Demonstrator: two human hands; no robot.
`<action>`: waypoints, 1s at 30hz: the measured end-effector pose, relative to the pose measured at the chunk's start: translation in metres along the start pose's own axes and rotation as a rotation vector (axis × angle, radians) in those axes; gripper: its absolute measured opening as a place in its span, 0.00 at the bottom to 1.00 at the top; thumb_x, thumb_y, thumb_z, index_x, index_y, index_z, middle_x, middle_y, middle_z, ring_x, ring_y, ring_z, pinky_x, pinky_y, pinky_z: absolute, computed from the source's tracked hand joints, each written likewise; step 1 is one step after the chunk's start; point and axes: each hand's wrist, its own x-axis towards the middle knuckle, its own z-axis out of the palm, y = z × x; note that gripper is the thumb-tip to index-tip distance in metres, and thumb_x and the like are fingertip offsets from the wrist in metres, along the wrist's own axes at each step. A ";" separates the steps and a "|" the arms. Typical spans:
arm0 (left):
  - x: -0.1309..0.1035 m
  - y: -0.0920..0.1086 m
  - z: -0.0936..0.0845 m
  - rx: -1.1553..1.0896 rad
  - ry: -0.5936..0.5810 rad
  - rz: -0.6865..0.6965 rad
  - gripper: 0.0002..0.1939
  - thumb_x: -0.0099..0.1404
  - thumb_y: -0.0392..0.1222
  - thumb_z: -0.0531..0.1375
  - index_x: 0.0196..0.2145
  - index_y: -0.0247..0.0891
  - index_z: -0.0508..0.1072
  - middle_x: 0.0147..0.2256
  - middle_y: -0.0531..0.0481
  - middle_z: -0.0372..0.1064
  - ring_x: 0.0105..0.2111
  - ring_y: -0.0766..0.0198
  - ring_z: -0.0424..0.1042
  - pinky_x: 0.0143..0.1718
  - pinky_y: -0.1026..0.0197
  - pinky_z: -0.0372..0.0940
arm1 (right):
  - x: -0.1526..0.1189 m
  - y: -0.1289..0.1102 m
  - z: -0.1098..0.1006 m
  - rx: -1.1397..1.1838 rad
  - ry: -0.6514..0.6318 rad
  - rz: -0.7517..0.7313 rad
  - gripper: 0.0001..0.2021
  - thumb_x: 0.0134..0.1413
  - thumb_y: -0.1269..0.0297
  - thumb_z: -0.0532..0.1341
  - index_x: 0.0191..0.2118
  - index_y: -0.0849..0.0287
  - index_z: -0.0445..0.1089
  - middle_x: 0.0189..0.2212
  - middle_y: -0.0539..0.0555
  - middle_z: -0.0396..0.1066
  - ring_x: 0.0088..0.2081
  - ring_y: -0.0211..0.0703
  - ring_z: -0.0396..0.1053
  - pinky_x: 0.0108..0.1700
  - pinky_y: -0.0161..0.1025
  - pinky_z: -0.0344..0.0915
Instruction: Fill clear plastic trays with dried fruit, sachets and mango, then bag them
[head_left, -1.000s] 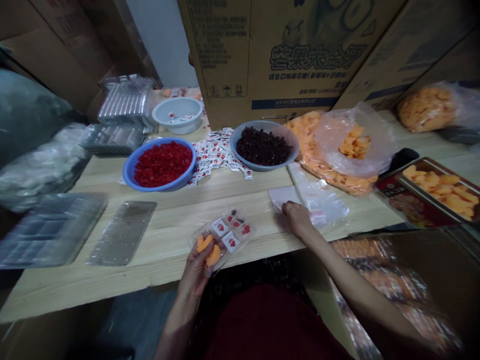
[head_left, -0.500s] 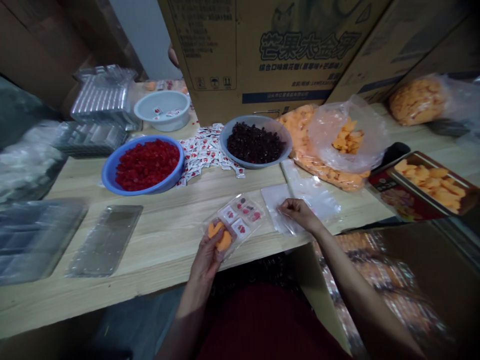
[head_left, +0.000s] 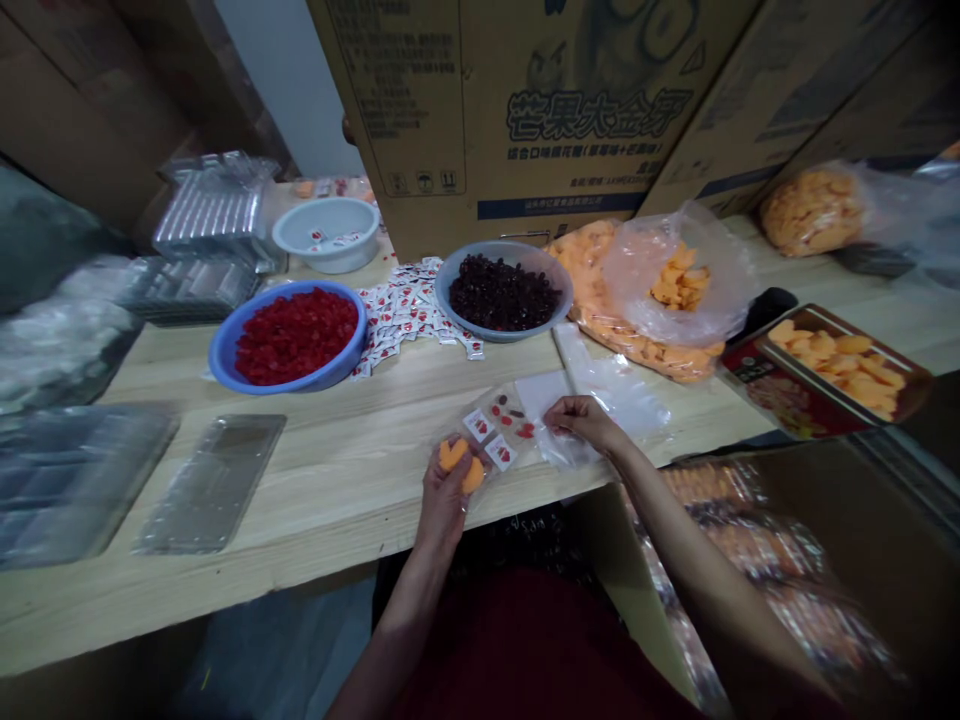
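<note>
step in hand, my read: the left hand (head_left: 444, 488) brings the filled tray (head_left: 513, 440) up against the clear bag (head_left: 534, 392), right hand (head_left: 586, 420) at the bag's edge. tray lies low over the worktop (head_left: 337, 440), just inside the near edge, slightly tilted. left grip: closed on the tray's near end, over the orange pieces (head_left: 472, 475); right grip: narrow, fingertips seemingly pinching the bag film. can't tell if the tray's far end is inside the bag or only touching.

from this pose a move calls for a light pinch on thin film and a level tray, my judgement, as the red and dark bits look loose.

surface, clock from tray: dark-candy bowl (head_left: 564, 290) at 12; loose packets (head_left: 409, 310) and pale bowl (head_left: 330, 260) at 11; blue bowl (head_left: 330, 378) of red candy at 10; flat clear tray (head_left: 214, 480) at 9; big bag of orange pieces (head_left: 637, 350) between 1 and 2; red tin (head_left: 776, 395) between 2 and 3.

room: printed carton (head_left: 420, 210) upright past the dark-candy bowl; open carton (head_left: 862, 510) with wrapped packs below the worktop at 4. light dim, edges blurred.
</note>
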 end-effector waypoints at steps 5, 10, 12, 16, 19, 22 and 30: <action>-0.015 -0.006 0.007 0.143 0.036 0.107 0.28 0.55 0.45 0.71 0.51 0.40 0.70 0.46 0.47 0.75 0.46 0.59 0.75 0.50 0.58 0.68 | -0.003 -0.005 0.009 -0.126 0.131 -0.086 0.08 0.40 0.59 0.62 0.22 0.58 0.67 0.18 0.48 0.66 0.21 0.36 0.60 0.25 0.33 0.56; -0.032 -0.019 0.018 0.325 0.037 0.145 0.27 0.57 0.47 0.70 0.53 0.40 0.69 0.48 0.46 0.75 0.47 0.57 0.75 0.50 0.57 0.68 | -0.007 -0.014 0.022 -0.304 0.291 -0.162 0.02 0.41 0.68 0.59 0.23 0.57 0.66 0.18 0.47 0.65 0.23 0.36 0.59 0.26 0.33 0.52; -0.036 -0.020 0.020 0.354 0.029 0.124 0.27 0.58 0.48 0.69 0.52 0.39 0.69 0.47 0.44 0.75 0.45 0.57 0.76 0.50 0.55 0.69 | -0.009 -0.017 0.026 -0.397 0.317 -0.200 0.03 0.44 0.69 0.58 0.23 0.57 0.66 0.19 0.47 0.64 0.23 0.36 0.60 0.27 0.33 0.52; -0.035 -0.013 0.024 0.416 -0.045 0.133 0.23 0.60 0.48 0.67 0.50 0.37 0.70 0.47 0.43 0.75 0.45 0.56 0.76 0.50 0.54 0.69 | -0.015 -0.023 0.029 -0.499 0.333 -0.283 0.04 0.49 0.70 0.57 0.25 0.57 0.65 0.21 0.47 0.65 0.24 0.37 0.61 0.29 0.34 0.54; -0.031 -0.007 0.030 0.481 -0.112 0.169 0.19 0.62 0.46 0.65 0.48 0.37 0.71 0.47 0.43 0.75 0.47 0.57 0.75 0.52 0.55 0.68 | -0.020 -0.028 0.032 -0.534 0.327 -0.335 0.04 0.50 0.70 0.57 0.27 0.57 0.65 0.23 0.48 0.66 0.25 0.38 0.62 0.30 0.34 0.55; -0.027 -0.007 0.038 0.481 -0.122 0.176 0.17 0.63 0.46 0.65 0.47 0.36 0.71 0.45 0.43 0.76 0.46 0.57 0.75 0.51 0.55 0.68 | -0.027 -0.030 0.035 -0.542 0.306 -0.374 0.04 0.52 0.70 0.56 0.28 0.57 0.64 0.24 0.49 0.66 0.25 0.38 0.62 0.30 0.34 0.55; -0.030 -0.008 0.047 0.426 -0.149 0.126 0.19 0.60 0.46 0.67 0.47 0.37 0.71 0.41 0.46 0.76 0.39 0.59 0.76 0.44 0.57 0.71 | -0.024 -0.021 0.025 -0.643 0.340 -0.364 0.06 0.53 0.70 0.55 0.37 0.58 0.67 0.28 0.51 0.68 0.29 0.42 0.65 0.34 0.36 0.58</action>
